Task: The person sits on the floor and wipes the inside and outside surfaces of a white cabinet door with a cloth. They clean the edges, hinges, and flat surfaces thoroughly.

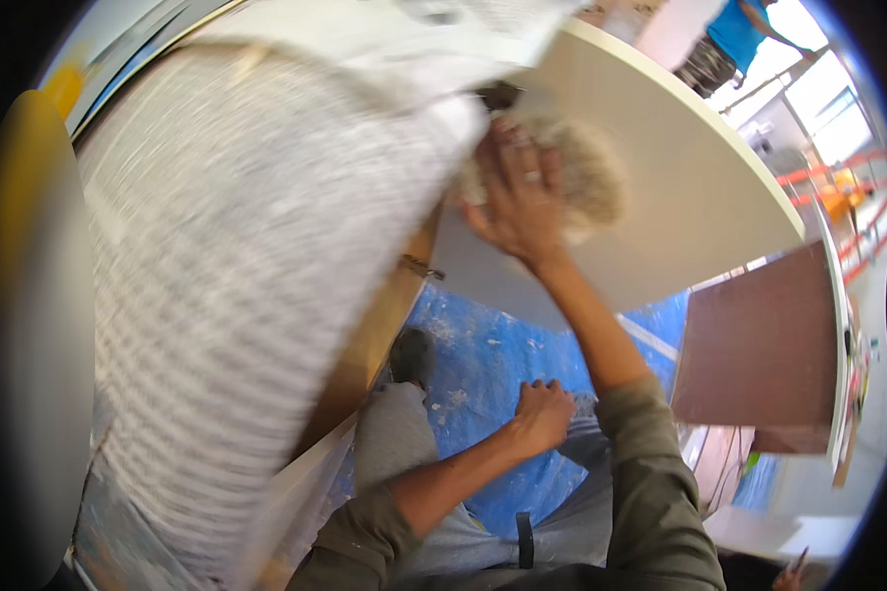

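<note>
My right hand [525,196] lies with spread fingers on a fluffy, cream-coloured pad [588,173], blurred, against the large pale panel [680,162] with a curved edge. What the pad is made of cannot be told. My left hand [547,414] hangs low in front of my legs, its fingers curled; whether it holds anything cannot be seen. A large whitish, ribbed sheet [251,258], blurred, spreads over the left of the view, beside the pale panel.
Blue, paint-spotted floor covering [488,347] lies around my feet. A brown board [754,354] with a white edge stands at the right. A person in a blue top [739,33] is at the upper right, near orange railings [868,170]. Another person's hand [787,578] shows at the lower right.
</note>
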A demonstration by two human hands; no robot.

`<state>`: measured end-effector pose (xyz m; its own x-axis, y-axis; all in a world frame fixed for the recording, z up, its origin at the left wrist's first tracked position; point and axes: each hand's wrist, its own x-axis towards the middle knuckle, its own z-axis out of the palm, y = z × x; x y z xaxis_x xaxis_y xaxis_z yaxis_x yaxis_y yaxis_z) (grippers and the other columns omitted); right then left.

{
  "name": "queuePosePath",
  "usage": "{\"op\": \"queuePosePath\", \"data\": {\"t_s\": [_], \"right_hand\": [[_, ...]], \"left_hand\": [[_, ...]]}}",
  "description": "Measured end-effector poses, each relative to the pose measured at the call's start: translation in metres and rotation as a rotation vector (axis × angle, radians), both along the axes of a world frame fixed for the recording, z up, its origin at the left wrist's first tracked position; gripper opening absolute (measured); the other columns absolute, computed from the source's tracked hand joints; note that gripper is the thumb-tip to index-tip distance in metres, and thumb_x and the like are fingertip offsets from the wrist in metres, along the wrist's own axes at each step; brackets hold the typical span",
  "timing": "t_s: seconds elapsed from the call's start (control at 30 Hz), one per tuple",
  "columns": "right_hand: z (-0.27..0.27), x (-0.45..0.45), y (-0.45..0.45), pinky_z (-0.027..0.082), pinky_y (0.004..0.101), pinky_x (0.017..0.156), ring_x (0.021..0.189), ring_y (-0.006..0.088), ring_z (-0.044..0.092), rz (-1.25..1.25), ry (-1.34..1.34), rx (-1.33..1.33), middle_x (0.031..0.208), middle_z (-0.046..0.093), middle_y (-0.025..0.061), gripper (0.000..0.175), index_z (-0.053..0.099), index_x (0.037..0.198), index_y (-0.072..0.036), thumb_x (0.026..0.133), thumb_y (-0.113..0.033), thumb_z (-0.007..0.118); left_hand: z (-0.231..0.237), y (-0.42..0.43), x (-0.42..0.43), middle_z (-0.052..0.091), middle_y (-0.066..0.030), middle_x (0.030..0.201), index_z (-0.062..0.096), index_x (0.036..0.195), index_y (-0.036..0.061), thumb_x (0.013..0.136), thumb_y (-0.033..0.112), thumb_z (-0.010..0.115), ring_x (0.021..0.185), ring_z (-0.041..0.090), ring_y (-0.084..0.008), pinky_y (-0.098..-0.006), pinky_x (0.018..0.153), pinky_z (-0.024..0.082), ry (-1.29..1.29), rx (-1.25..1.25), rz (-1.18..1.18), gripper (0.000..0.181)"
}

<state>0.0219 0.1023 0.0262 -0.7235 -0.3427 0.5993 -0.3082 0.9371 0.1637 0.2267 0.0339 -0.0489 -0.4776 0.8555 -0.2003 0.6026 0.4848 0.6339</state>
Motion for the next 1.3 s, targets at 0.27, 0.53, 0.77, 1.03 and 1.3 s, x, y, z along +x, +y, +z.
{"op": "queuePosePath", "data": {"t_s": [0.27, 0.53, 0.77, 1.03, 1.3], "right_hand": [[-0.128, 0.002, 0.100, 0.041, 0.0419, 0.112, 0.141, 0.0257, 0.040, 0.219, 0.136, 0.829, 0.154, 0.040, 0.0126, 0.053, 0.039, 0.149, -0.006, 0.098, -0.015, 0.043], [0.079, 0.038, 0.121, 0.010, 0.0502, 0.122, 0.137, 0.0182, 0.047, -0.246, 0.525, 0.394, 0.148, 0.052, 0.0010, 0.051, 0.058, 0.139, -0.014, 0.088, -0.021, 0.056], [-0.134, 0.021, 0.092, 0.018, 0.0394, 0.123, 0.146, 0.0163, 0.033, 0.148, -0.046, 0.451, 0.160, 0.032, 0.0030, 0.056, 0.038, 0.152, -0.010, 0.096, -0.018, 0.042], [-0.305, -0.026, 0.015, 0.024, 0.0470, 0.121, 0.147, 0.0321, 0.030, 0.071, 0.194, 0.825, 0.158, 0.033, 0.0169, 0.061, 0.035, 0.150, 0.002, 0.098, -0.028, 0.043], [-0.126, -0.014, 0.017, 0.032, 0.0379, 0.115, 0.140, 0.0150, 0.041, -0.225, 0.452, 0.160, 0.152, 0.044, 0.0040, 0.054, 0.050, 0.146, -0.015, 0.093, -0.023, 0.049]], "left_hand": [[-0.002, 0.012, 0.001, 0.061, -0.0238, 0.108, 0.063, 0.108, -0.0014, 0.088, 0.024, 0.067, 0.098, 0.064, -0.0428, -0.0554, 0.083, 0.048, 0.044, 0.018, -0.061, 0.033], [0.005, 0.009, -0.002, 0.061, -0.0230, 0.109, 0.061, 0.113, -0.0003, 0.087, 0.021, 0.069, 0.097, 0.063, -0.0392, -0.0508, 0.082, 0.048, 0.066, -0.025, -0.040, 0.035], [0.011, 0.006, 0.005, 0.062, -0.0206, 0.107, 0.061, 0.120, -0.0039, 0.083, 0.013, 0.066, 0.097, 0.062, -0.0363, -0.0467, 0.082, 0.048, 0.113, -0.011, 0.039, 0.041], [-0.007, 0.014, -0.005, 0.062, -0.0182, 0.102, 0.063, 0.112, -0.0041, 0.074, 0.007, 0.067, 0.095, 0.062, -0.0317, -0.0420, 0.078, 0.048, 0.135, -0.256, -0.047, 0.040], [-0.010, -0.003, 0.004, 0.062, -0.0163, 0.103, 0.062, 0.116, -0.0045, 0.072, 0.007, 0.068, 0.093, 0.062, -0.0290, -0.0405, 0.077, 0.047, 0.161, -0.159, 0.021, 0.046]]}}
